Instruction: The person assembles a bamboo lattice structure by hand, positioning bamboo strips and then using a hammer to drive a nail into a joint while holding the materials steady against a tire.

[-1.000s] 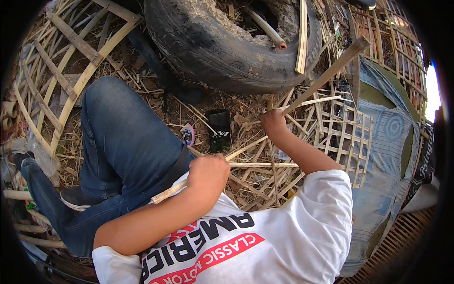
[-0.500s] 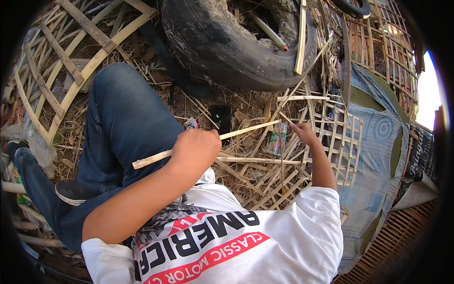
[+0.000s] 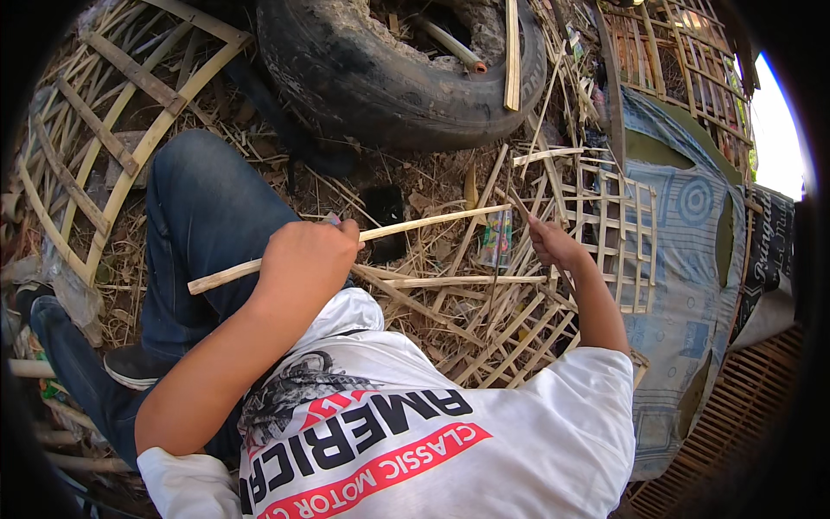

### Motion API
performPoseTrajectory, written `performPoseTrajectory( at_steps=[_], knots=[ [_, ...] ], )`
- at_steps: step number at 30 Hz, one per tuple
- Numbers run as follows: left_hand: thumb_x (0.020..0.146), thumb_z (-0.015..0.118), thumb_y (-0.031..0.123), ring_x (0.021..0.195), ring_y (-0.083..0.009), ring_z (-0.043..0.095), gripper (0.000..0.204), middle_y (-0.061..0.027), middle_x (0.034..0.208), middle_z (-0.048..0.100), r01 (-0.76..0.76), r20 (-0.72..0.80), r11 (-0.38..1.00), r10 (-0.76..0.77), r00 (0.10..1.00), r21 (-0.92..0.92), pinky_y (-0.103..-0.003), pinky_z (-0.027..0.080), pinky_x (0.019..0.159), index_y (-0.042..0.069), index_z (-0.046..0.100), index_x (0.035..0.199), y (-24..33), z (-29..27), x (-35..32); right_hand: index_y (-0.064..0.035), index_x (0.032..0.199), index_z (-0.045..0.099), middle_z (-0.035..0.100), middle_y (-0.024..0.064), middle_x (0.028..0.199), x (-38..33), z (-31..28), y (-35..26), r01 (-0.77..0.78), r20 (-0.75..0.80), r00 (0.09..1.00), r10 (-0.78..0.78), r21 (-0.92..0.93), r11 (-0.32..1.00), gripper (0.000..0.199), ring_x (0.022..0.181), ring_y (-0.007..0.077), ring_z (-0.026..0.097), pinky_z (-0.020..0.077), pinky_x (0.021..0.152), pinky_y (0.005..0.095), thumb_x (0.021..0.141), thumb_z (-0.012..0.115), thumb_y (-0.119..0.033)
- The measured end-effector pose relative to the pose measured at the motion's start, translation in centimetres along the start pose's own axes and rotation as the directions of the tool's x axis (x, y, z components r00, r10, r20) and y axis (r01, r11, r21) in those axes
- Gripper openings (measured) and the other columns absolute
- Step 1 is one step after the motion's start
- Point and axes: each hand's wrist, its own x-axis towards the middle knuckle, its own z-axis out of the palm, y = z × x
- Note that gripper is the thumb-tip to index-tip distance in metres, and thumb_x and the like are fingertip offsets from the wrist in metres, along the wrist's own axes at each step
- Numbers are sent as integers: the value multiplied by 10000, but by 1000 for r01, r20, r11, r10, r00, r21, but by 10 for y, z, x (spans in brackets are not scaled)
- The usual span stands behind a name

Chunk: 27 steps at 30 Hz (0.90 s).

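Observation:
My left hand is closed around a pale split-bamboo strip above my bent knee. The strip's thicker end sticks out to the left, and its thin end points right, close to the tool in my other hand. My right hand is closed on a long, narrow knife, whose dark blade slants up and left past the strip's tip. The lower part of the knife runs along my wrist and is partly hidden. Beneath the strip's tip lies a small colourful packet.
An old tyre lies ahead. A woven bamboo lattice is beside my right hand, next to a blue patterned cloth. A curved bamboo frame stands at the left. Bamboo strips and dry scraps cover the ground.
My left hand has moved left, drawing the bamboo strip with it. The knife has tilted so more of its blade shows, while my right hand is slightly lower. The view has shifted a little.

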Motion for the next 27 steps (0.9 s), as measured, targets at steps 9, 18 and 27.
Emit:
performPoseTrajectory(
  at_steps=[9, 18, 27],
  knots=[
    [856, 598, 345, 657, -301, 627, 272, -114, 637, 595, -80, 71, 993, 74, 995, 85, -403, 487, 598, 75, 577, 874, -49, -53, 13, -165, 666, 330, 227, -88, 531, -48, 8, -3, -52, 130, 990, 46, 38, 998, 480, 414, 54, 179, 146, 381, 240, 962, 402, -537],
    [760, 662, 399, 676, -323, 610, 364, -134, 649, 587, -21, 99, 994, 10, 995, 106, -420, 466, 624, 51, 570, 816, -54, -77, -1, -167, 666, 298, 179, -83, 501, -57, 70, 30, -81, 197, 980, 2, 394, 916, 528, 392, 52, 143, 152, 365, 216, 944, 323, -615],
    [774, 649, 416, 642, -326, 605, 373, -135, 633, 577, -34, 89, 990, 22, 996, 136, -414, 463, 586, 54, 556, 785, -56, -74, -19, -102, 747, 435, 348, -33, 540, -33, 140, 62, 402, -287, 900, -328, 255, 880, 408, 403, 97, 308, 270, 387, 238, 984, 428, -434]
  ],
)
